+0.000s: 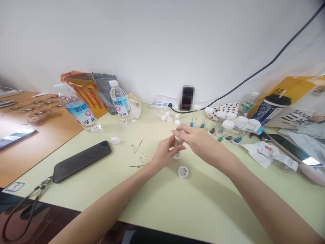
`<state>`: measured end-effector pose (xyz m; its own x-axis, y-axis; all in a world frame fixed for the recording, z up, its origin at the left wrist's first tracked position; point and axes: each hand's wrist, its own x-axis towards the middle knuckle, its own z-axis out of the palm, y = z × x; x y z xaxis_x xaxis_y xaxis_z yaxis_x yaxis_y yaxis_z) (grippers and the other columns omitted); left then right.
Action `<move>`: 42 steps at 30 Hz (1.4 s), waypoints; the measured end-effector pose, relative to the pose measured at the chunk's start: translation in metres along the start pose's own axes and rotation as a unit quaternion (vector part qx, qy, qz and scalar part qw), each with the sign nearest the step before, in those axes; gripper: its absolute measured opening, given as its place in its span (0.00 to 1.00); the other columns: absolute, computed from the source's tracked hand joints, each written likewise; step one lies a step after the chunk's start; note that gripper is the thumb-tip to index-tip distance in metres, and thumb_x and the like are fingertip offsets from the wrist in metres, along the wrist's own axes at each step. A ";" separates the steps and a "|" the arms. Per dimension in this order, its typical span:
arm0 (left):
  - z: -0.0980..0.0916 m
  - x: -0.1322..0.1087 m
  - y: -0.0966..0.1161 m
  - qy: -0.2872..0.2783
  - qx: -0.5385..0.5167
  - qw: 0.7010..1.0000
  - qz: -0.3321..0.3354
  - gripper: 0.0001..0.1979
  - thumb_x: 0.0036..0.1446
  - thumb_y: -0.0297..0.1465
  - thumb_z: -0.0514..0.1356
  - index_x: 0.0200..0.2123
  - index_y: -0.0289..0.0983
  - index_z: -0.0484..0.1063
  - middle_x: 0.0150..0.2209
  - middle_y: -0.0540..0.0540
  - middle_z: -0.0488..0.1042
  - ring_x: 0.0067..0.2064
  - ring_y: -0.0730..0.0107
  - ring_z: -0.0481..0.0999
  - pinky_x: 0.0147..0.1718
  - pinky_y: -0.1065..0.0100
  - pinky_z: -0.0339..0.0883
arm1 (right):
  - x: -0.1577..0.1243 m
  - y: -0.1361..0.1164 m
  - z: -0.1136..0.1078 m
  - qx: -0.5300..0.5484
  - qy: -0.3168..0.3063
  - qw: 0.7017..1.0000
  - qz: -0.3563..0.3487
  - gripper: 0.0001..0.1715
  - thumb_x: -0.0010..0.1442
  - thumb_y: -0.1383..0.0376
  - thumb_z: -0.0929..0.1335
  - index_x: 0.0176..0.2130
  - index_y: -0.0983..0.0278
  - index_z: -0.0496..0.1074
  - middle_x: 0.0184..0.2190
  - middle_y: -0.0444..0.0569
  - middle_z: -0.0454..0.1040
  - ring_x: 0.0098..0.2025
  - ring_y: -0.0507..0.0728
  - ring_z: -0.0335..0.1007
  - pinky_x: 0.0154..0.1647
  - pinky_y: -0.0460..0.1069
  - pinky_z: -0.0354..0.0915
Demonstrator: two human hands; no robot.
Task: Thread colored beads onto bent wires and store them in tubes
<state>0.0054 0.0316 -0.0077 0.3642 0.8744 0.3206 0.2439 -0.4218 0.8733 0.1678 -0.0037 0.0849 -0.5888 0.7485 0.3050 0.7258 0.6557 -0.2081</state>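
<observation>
The 2 hands (164,155) and 2 slim forearms (109,206) are bare, with tiny spots.

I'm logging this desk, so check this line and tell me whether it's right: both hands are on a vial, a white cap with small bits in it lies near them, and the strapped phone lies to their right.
Wrong side: the strapped phone lies to the left of the left hand and right hand, as the head view shows. The rest stands.

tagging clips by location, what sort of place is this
Perhaps an office or small workroom: a power strip lies by the wall, and capped vials and water bottles sit on the pale desk.
</observation>
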 end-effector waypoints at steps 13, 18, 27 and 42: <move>-0.004 0.004 -0.005 -0.025 -0.036 0.999 -0.008 0.12 0.56 0.39 0.60 0.40 0.37 0.69 0.37 0.46 0.76 0.39 0.65 0.77 0.40 0.64 0.71 | 0.008 0.025 0.004 0.063 0.006 0.998 -0.008 0.19 0.62 0.69 0.62 0.53 0.59 0.69 0.47 0.52 0.72 0.44 0.58 0.70 0.44 0.53 0.65; -0.009 0.005 -0.001 0.027 -0.016 1.000 0.000 0.17 0.62 0.41 0.54 0.50 0.40 0.65 0.48 0.41 0.75 0.49 0.63 0.75 0.47 0.62 0.68 | 0.003 0.047 -0.015 -0.056 0.050 0.995 0.070 0.19 0.62 0.68 0.62 0.53 0.62 0.67 0.49 0.54 0.72 0.47 0.61 0.69 0.44 0.53 0.62; -0.010 0.004 0.002 0.051 0.075 0.996 -0.003 0.13 0.64 0.40 0.51 0.46 0.40 0.67 0.41 0.45 0.77 0.46 0.64 0.75 0.44 0.63 0.66 | 0.000 0.090 -0.015 -0.308 0.072 0.931 0.180 0.18 0.62 0.73 0.58 0.48 0.69 0.69 0.46 0.62 0.68 0.32 0.59 0.68 0.38 0.53 0.55; -0.074 0.098 -0.055 0.142 0.347 0.927 -0.002 0.18 0.54 0.20 0.50 0.47 0.33 0.68 0.52 0.35 0.66 0.56 0.56 0.66 0.53 0.55 0.62 | -0.003 0.092 -0.015 -0.369 0.081 0.898 0.224 0.11 0.62 0.69 0.63 0.44 0.69 0.70 0.42 0.61 0.70 0.42 0.66 0.67 0.38 0.54 0.52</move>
<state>-0.0393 0.1579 0.0027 0.1344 0.8626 0.4876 0.8004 -0.3846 0.4598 0.2418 0.0523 0.0791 -0.1624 0.8578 0.4876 0.9502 0.0028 0.3115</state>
